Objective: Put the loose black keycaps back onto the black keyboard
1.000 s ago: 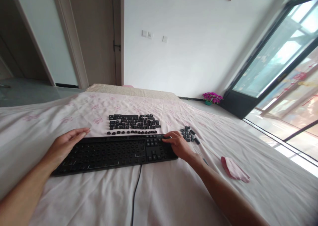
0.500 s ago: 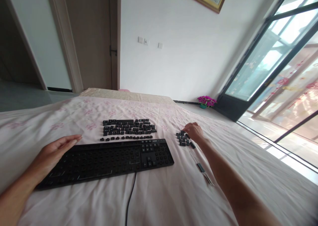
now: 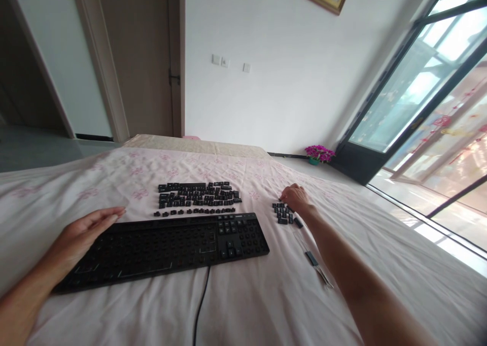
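keyboard (image 3: pixel 163 247) unmoved, long axis left-right

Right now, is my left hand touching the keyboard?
Touching. The head view shows the left hand lying flat across the black keyboard's left end, palm and fingers resting on its upper corner.

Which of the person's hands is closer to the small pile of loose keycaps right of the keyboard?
Right. The right hand reaches into the small keycap pile; the left hand rests on the keyboard, at its far left end.
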Demonstrator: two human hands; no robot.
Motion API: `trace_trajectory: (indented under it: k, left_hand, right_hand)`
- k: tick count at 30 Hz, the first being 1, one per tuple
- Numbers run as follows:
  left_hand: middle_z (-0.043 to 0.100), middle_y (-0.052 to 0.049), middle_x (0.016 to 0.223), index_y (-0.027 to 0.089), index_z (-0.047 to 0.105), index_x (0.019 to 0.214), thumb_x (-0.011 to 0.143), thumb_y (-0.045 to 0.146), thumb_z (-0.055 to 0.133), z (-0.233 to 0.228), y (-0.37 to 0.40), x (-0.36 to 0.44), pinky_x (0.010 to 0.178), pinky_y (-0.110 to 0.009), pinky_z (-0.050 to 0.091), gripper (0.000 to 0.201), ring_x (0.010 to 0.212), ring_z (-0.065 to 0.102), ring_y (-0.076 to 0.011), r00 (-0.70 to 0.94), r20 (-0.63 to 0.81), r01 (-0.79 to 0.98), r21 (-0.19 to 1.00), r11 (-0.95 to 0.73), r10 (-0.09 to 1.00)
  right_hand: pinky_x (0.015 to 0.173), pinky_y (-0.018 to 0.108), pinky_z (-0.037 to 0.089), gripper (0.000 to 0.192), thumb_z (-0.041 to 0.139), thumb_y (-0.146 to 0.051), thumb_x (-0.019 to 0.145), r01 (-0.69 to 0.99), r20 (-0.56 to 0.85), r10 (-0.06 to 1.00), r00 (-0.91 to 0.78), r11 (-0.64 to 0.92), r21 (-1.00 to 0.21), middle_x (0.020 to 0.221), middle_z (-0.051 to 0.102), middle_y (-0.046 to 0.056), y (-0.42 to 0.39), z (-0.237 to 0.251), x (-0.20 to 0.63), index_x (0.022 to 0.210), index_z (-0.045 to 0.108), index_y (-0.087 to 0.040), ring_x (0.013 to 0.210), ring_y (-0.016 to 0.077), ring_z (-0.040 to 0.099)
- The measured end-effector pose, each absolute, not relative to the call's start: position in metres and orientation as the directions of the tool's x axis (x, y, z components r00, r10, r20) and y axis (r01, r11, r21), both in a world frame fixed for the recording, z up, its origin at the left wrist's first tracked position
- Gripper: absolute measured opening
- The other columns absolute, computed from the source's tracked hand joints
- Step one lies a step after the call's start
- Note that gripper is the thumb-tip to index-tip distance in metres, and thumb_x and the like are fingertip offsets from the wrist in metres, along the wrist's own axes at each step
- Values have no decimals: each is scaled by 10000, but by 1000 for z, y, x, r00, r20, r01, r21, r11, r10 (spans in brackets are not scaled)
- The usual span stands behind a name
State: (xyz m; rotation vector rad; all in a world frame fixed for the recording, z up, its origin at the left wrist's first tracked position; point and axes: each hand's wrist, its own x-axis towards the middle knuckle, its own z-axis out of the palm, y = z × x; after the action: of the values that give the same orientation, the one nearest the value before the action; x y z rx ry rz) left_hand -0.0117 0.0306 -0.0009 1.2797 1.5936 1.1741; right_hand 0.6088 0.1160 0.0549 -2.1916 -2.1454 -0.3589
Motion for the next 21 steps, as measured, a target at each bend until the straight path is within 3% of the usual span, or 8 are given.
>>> trace_trajectory:
  k: [5,10,17,19,21]
  left_hand:
    - [668,-50,1252,249,685,1120,707,602,662,0,30,-11,1082,-374,377,544,1211,571,-280,-206,4,291,955,57,978]
    - [644,-49,1291,252,664,1150,725,584,661,-2,31,-13,1115,-340,319,540,1255,533,-257,-189,-21,263,962,71,982]
    - [661,-74,1261,220,679,1130,703,605,669,3,29,-9,1083,-350,373,574,1226,558,-274,-205,-5,275,959,62,979]
    - [659,-82,1264,210,682,1131,699,603,673,4,28,-7,1086,-353,368,584,1223,560,-275,-207,5,277,959,54,978]
    - [651,-80,1276,209,680,1136,701,601,672,5,27,-7,1098,-360,351,586,1231,553,-273,-206,4,278,959,55,979]
  right_hand:
    - [915,323,360,156,660,-204,755,990,144,990,4,-25,140,930,720,102,122,56,605,839,786,-239,1060,241,555]
    - [765,269,411,210,631,-185,740,994,71,997,32,-40,104,934,734,80,127,55,604,871,786,-240,880,199,629]
    - [745,261,424,203,623,-226,761,998,108,993,40,-44,39,901,743,67,124,59,594,885,784,-234,888,211,648]
    - [746,264,444,224,611,-303,800,997,167,986,26,-14,-73,883,743,51,116,58,583,942,772,-241,858,202,655]
    - [743,274,475,238,617,-359,807,951,242,970,-13,87,-297,847,743,33,104,55,568,948,766,-240,811,196,664]
